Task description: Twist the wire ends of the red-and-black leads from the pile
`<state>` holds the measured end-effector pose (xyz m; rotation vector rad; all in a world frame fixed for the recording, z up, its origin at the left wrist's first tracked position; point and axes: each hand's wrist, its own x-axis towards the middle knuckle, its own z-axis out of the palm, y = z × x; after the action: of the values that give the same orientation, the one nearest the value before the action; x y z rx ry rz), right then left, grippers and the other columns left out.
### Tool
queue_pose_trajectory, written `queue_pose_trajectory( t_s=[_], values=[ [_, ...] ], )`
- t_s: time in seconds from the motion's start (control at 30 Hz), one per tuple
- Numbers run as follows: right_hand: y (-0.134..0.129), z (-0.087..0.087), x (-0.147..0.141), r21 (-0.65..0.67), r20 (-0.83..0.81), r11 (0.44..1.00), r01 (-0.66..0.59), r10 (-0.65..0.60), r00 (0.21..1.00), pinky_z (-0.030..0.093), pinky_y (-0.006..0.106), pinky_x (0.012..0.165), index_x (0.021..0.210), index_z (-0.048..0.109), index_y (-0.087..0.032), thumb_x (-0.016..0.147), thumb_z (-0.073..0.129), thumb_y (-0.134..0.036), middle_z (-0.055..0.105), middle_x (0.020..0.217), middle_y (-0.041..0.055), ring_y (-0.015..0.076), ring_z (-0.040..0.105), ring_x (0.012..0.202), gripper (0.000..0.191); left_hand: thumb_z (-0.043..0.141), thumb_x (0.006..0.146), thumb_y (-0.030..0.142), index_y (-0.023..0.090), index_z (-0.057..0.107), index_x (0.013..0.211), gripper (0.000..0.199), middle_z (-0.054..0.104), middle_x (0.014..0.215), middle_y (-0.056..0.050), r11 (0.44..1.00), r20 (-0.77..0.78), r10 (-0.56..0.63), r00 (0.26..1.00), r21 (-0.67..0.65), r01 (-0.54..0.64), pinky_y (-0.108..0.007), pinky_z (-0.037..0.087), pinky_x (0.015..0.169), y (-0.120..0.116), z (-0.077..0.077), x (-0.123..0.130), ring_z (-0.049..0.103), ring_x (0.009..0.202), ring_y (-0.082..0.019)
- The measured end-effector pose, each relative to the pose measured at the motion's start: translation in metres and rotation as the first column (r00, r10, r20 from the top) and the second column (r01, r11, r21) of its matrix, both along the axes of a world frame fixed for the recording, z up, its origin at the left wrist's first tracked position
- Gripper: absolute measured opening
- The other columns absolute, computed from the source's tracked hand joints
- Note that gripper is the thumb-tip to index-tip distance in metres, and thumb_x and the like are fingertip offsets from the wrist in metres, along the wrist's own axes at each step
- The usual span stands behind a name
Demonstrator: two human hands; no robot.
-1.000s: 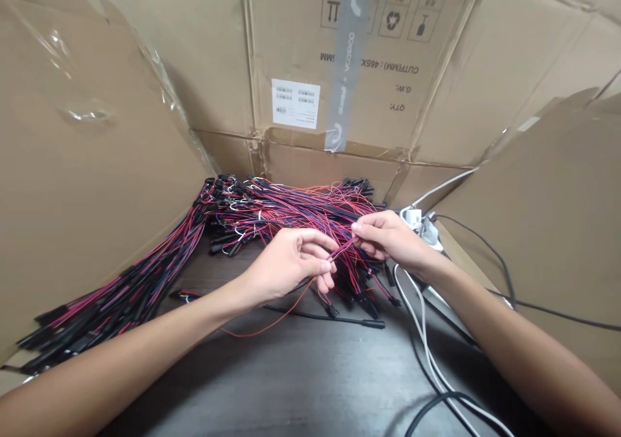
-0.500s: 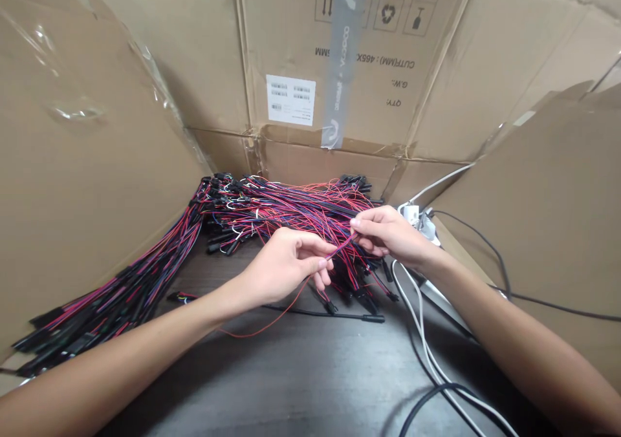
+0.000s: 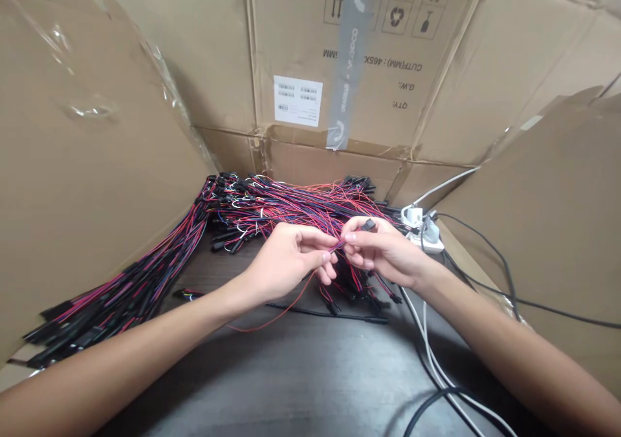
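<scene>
Between my two hands runs a thin cable of red and purple-blue wires point(image 3: 336, 247). My left hand point(image 3: 291, 262) pinches it between thumb and fingers. Close beside it, my right hand point(image 3: 381, 246) grips the same wires, with a small black connector point(image 3: 369, 225) showing above its fingers. A loose red wire point(image 3: 272, 327) hangs from below my left hand and curves over the dark table. Just behind both hands lies a heap of red, blue and black wire harnesses point(image 3: 295, 204).
A bundle of harnesses point(image 3: 140, 282) slopes down at the left. One black cable point(image 3: 334, 314) lies on the table point(image 3: 272, 385) in front of the heap. A white power strip point(image 3: 427, 240) with cords point(image 3: 427, 340) stands at the right. Cardboard walls point(image 3: 218, 55) surround the table.
My right hand has moved left, close to my left hand, and turned, so the black connector now shows above its fingers. The view has shifted slightly.
</scene>
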<state>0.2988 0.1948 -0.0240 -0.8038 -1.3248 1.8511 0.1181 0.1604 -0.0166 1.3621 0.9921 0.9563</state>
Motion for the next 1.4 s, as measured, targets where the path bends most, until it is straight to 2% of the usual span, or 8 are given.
queue_pose_trajectory(
  t_s=[0.17, 0.33, 0.5, 0.77, 1.07, 1.4],
  values=[
    [-0.0062, -0.0012, -0.0046, -0.026, -0.029, 0.999, 0.041, -0.042, 0.999, 0.042, 0.015, 0.044, 0.071, 0.061, -0.014, 0.065, 0.079, -0.024, 0.062, 0.058, -0.0012, 0.0068, 0.057, 0.049, 0.021, 0.063, 0.075, 0.006, 0.005, 0.066, 0.086, 0.012, 0.069, 0.058, -0.005, 1.0, -0.01, 0.0, 1.0, 0.029, 0.0, -0.024, 0.055, 0.053, -0.0031, 0.0012, 0.0013, 0.065, 0.049, -0.014],
    [-0.0059, -0.0013, -0.0045, -0.012, 0.021, 0.998, 0.062, -0.062, 0.998, 0.04, 0.015, 0.04, 0.066, 0.062, -0.013, 0.064, 0.081, -0.028, 0.063, 0.058, 0.0004, 0.0071, 0.057, 0.046, 0.024, 0.064, 0.076, 0.009, 0.009, 0.063, 0.086, 0.01, 0.069, 0.061, -0.004, 0.997, 0.015, -0.019, 1.0, 0.072, 0.018, -0.026, 0.057, 0.053, -0.0018, -0.0042, 0.0004, 0.067, 0.052, -0.015],
    [-0.0044, -0.0012, -0.0027, -0.007, 0.099, 0.997, 0.074, -0.073, 0.992, 0.036, 0.014, 0.037, 0.062, 0.062, -0.012, 0.06, 0.083, -0.031, 0.061, 0.054, -0.0005, 0.0058, 0.053, 0.041, 0.028, 0.063, 0.075, 0.009, 0.01, 0.062, 0.083, 0.008, 0.069, 0.064, -0.004, 0.997, -0.024, -0.038, 0.999, 0.069, 0.04, -0.028, 0.058, 0.054, -0.0011, -0.0055, 0.0, 0.067, 0.055, -0.016],
    [-0.0047, -0.002, -0.0035, 0.065, 0.157, 0.995, 0.076, -0.085, 0.984, 0.033, 0.014, 0.035, 0.062, 0.064, -0.012, 0.061, 0.081, -0.03, 0.059, 0.049, -0.0011, 0.0054, 0.05, 0.039, 0.025, 0.06, 0.072, 0.006, 0.007, 0.068, 0.075, 0.008, 0.068, 0.062, -0.004, 0.995, -0.067, -0.088, 0.994, 0.05, 0.091, -0.028, 0.057, 0.054, -0.0006, -0.0047, -0.0007, 0.066, 0.05, -0.015],
    [-0.0051, 0.0024, -0.0039, 0.014, 0.134, 0.999, 0.032, -0.034, 0.99, 0.039, 0.015, 0.038, 0.068, 0.065, -0.011, 0.06, 0.078, -0.02, 0.061, 0.053, -0.001, 0.0057, 0.052, 0.042, 0.017, 0.06, 0.071, 0.005, 0.006, 0.069, 0.074, 0.01, 0.069, 0.062, -0.006, 0.999, -0.024, -0.025, 0.999, 0.037, 0.026, -0.028, 0.057, 0.052, 0.0, -0.0033, -0.0009, 0.066, 0.05, -0.016],
    [-0.0058, 0.0034, -0.0055, 0.043, 0.107, 0.997, 0.057, -0.061, 0.992, 0.038, 0.015, 0.037, 0.069, 0.064, -0.012, 0.061, 0.079, -0.026, 0.06, 0.05, -0.0011, 0.006, 0.051, 0.04, 0.022, 0.06, 0.071, 0.007, 0.007, 0.069, 0.075, 0.01, 0.067, 0.061, -0.005, 0.998, -0.026, -0.043, 0.999, 0.039, 0.044, -0.029, 0.058, 0.053, -0.0012, -0.0044, 0.0002, 0.066, 0.051, -0.016]
  ],
)
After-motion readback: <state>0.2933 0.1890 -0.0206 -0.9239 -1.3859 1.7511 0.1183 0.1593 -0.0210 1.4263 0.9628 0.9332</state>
